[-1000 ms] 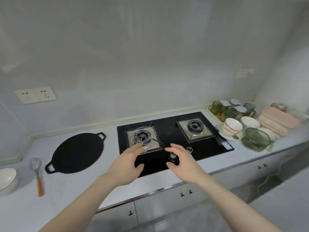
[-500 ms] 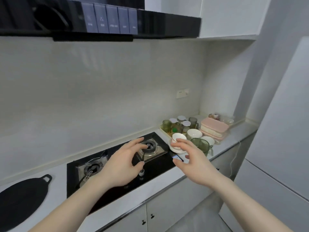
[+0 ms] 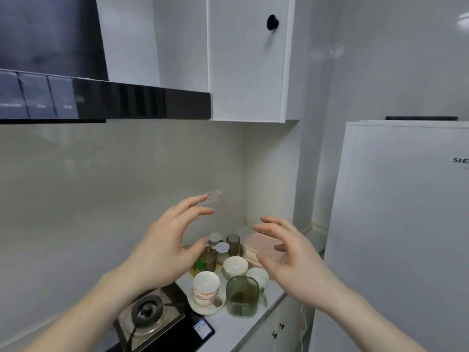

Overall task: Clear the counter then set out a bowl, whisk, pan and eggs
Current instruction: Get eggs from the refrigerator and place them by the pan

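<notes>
My left hand [image 3: 165,250] and my right hand [image 3: 291,260] hover in the air above the right end of the counter, fingers spread and relaxed, holding nothing. Below them stand white bowls [image 3: 235,266], a stack of white bowls with red trim on a saucer [image 3: 206,290], a green glass jug [image 3: 242,295], several lidded jars [image 3: 222,251] and a pink box [image 3: 264,248]. The pan, the whisk and the eggs are out of view.
A gas burner [image 3: 147,311] on the black hob lies at bottom left. The range hood [image 3: 101,100] and a white wall cupboard [image 3: 247,59] hang overhead. A white fridge [image 3: 398,224] stands at the right beside the counter [image 3: 228,329] edge.
The view has swung right and upward, away from the pan, whisk and bowl on the left. Both hands have risen from over the hob to over the crockery at the counter's right end.
</notes>
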Demonstrator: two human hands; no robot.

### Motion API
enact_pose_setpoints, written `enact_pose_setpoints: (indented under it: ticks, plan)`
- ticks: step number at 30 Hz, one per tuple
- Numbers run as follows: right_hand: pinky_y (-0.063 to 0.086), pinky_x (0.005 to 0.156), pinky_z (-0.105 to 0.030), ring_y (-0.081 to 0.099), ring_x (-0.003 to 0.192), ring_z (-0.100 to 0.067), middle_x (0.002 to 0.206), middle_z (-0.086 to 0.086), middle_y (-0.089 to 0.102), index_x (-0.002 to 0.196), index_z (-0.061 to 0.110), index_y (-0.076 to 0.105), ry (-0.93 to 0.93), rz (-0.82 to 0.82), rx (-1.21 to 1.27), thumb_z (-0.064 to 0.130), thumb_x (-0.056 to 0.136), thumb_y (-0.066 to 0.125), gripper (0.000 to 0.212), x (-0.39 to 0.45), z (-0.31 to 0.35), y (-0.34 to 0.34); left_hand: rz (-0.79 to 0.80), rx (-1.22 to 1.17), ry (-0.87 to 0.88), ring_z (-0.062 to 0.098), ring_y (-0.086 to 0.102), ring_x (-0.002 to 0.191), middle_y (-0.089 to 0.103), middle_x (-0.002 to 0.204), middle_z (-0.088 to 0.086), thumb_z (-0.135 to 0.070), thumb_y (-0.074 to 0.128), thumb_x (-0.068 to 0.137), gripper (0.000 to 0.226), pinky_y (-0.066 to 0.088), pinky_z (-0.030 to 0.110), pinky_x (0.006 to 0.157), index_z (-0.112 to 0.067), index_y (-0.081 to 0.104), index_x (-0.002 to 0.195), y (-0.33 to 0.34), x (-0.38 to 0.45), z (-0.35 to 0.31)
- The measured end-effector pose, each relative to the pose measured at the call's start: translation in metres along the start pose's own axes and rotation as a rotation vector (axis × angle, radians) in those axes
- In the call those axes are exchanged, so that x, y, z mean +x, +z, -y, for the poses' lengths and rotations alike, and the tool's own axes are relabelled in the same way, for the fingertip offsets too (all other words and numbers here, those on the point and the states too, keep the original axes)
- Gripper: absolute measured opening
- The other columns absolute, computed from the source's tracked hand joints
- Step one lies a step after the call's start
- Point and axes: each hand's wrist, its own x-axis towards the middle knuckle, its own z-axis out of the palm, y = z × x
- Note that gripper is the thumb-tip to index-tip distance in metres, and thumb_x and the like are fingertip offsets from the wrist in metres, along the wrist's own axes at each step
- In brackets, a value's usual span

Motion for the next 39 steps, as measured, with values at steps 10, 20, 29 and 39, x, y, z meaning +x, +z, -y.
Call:
enact_pose_setpoints:
  ticks: [10, 20, 29, 39]
  plan:
    - [0.05, 0.1, -0.029, 0.051, 0.125, 0.001, 0.139, 0.031, 0.043, 0.126, 0.046, 0.057, -0.079, -0.234, 0.06, 0.018, 0.091, 0.069, 0.046, 0.081, -0.053, -0.092, -0.138, 0.035, 0.179, -0.007, 0.036, 0.138, 0.028, 0.153, -0.034, -0.033, 0.07, 0.09, 0.052, 0.036, 0.023, 0.109, -0.043, 0.049, 0.137, 0.025, 0.128, -0.045]
    - [0.05, 0.097, -0.022, 0.052, 0.122, 0.004, 0.137, 0.029, 0.045, 0.125, 0.043, 0.057, -0.283, -0.23, 0.17, 0.018, 0.092, 0.068, 0.044, 0.19, -0.095, -0.15, -0.375, 0.108, 0.231, -0.003, 0.039, 0.137, 0.032, 0.152, -0.026, -0.039, 0.067, 0.092, 0.059, 0.046, 0.037, 0.108, -0.036, 0.042, 0.146, 0.008, 0.216, -0.109]
    - [0.053, 0.092, -0.028, 0.055, 0.115, 0.005, 0.127, 0.027, 0.05, 0.122, 0.038, 0.06, -0.411, -0.167, 0.348, 0.013, 0.088, 0.072, 0.044, 0.275, -0.153, -0.181, -0.519, 0.212, 0.077, -0.002, 0.045, 0.13, 0.029, 0.154, -0.022, -0.044, 0.062, 0.095, 0.068, 0.042, 0.008, 0.096, -0.037, 0.027, 0.153, 0.022, 0.288, -0.146]
    - [0.053, 0.093, -0.029, 0.056, 0.112, -0.002, 0.124, 0.016, 0.053, 0.118, 0.034, 0.061, -0.347, -0.154, 0.485, 0.01, 0.087, 0.068, 0.04, 0.357, -0.189, -0.188, -0.575, 0.262, -0.074, -0.007, 0.038, 0.139, 0.027, 0.157, -0.033, -0.022, 0.051, 0.103, 0.073, 0.04, 0.02, 0.104, -0.044, 0.009, 0.159, 0.039, 0.317, -0.156]
